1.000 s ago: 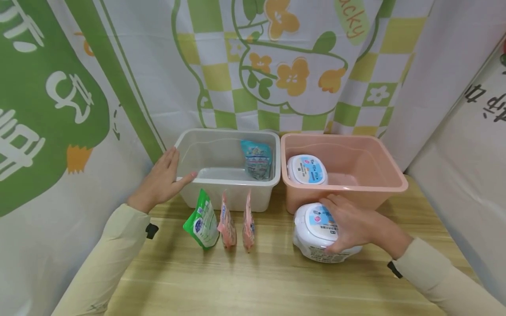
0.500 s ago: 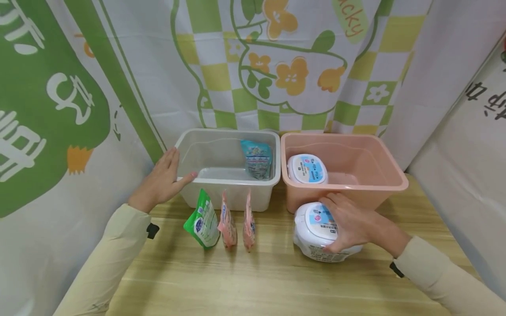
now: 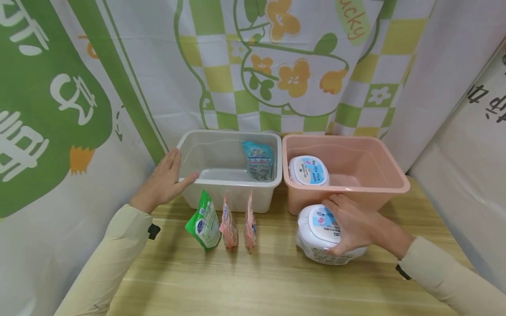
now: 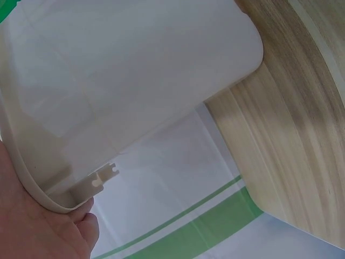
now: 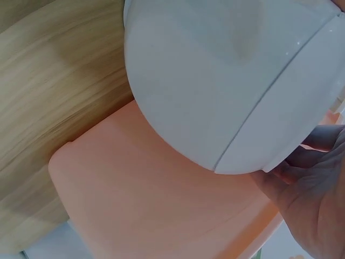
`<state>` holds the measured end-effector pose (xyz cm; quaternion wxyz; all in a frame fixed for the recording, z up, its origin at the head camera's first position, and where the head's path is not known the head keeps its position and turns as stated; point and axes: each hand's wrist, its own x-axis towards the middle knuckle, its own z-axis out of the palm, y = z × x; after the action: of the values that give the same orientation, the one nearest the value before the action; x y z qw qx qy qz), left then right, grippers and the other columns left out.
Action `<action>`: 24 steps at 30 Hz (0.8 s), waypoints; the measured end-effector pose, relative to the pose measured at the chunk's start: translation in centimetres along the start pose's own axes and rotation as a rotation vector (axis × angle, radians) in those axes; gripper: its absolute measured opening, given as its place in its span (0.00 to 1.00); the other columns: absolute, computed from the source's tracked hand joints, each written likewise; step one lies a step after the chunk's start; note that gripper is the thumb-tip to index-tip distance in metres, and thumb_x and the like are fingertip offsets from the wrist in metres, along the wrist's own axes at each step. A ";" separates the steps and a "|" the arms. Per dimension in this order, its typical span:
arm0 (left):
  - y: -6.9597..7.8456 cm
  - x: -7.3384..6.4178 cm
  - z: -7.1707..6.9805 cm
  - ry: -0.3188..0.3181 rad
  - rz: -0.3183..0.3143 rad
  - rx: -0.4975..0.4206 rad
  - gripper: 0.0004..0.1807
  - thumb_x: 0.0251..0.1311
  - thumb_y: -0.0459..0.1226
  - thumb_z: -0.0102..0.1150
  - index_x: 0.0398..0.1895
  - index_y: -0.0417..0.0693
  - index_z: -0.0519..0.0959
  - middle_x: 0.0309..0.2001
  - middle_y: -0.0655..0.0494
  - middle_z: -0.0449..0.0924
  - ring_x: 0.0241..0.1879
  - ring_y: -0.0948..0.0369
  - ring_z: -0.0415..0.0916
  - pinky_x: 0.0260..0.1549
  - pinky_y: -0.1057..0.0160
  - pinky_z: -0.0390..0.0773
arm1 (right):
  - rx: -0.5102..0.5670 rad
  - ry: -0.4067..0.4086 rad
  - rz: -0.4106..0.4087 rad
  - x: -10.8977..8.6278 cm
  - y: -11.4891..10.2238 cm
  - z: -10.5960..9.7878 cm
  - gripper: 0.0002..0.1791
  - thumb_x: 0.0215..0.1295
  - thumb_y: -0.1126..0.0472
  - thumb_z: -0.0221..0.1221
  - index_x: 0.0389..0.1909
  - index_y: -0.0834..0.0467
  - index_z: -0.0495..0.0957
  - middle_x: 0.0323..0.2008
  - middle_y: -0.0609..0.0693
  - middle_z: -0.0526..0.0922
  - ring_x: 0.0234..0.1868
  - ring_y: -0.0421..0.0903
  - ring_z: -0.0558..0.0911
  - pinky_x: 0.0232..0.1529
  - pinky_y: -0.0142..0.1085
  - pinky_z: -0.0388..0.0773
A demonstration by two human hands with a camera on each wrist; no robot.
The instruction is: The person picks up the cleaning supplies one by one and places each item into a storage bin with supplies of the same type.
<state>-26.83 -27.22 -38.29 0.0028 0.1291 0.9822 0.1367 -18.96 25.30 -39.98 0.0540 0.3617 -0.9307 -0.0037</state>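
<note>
In the head view my right hand [image 3: 356,224] grips a white lidded tub [image 3: 316,241] with a blue and white label on top. Its thumb lies on the near side and its fingers reach over the far side. The tub stands in front of the pink bin [image 3: 371,189], and the right wrist view shows its smooth white wall [image 5: 215,81] close to the bin. My left hand [image 3: 164,182] rests on the left front corner of the light grey bin [image 3: 233,183], fingers along the side and thumb over the front rim. The left wrist view shows this hand [image 4: 48,226] against the rim.
A green pouch [image 3: 205,224] and two pink pouches [image 3: 229,228] stand in a row before the grey bin. Inside that bin leans a blue pouch [image 3: 258,160]. Another white tub [image 3: 309,171] sits in the pink bin. A patterned curtain [image 3: 292,66] hangs behind the wooden table [image 3: 237,285].
</note>
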 end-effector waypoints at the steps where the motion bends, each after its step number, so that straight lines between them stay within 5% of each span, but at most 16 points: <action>1: 0.0 0.0 0.0 0.002 0.003 -0.002 0.58 0.76 0.70 0.34 0.84 0.32 0.32 0.86 0.34 0.27 0.85 0.37 0.29 0.82 0.33 0.41 | -0.002 0.002 -0.002 -0.1 0.0 -0.1 0.66 0.33 0.21 0.72 0.64 0.68 0.74 0.55 0.57 0.79 0.55 0.52 0.78 0.58 0.50 0.82; 24: -0.2 0.1 0.2 0.013 0.015 -0.006 0.58 0.76 0.70 0.34 0.84 0.31 0.33 0.85 0.33 0.29 0.85 0.36 0.31 0.82 0.33 0.41 | -0.033 0.012 0.006 -2.6 -0.6 -3.2 0.65 0.30 0.21 0.74 0.62 0.66 0.75 0.54 0.56 0.79 0.53 0.49 0.79 0.53 0.47 0.84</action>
<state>-26.99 -27.36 -38.50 -0.0041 0.1356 0.9807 0.1407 -16.34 26.66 -37.06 0.0653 0.3579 -0.9313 -0.0165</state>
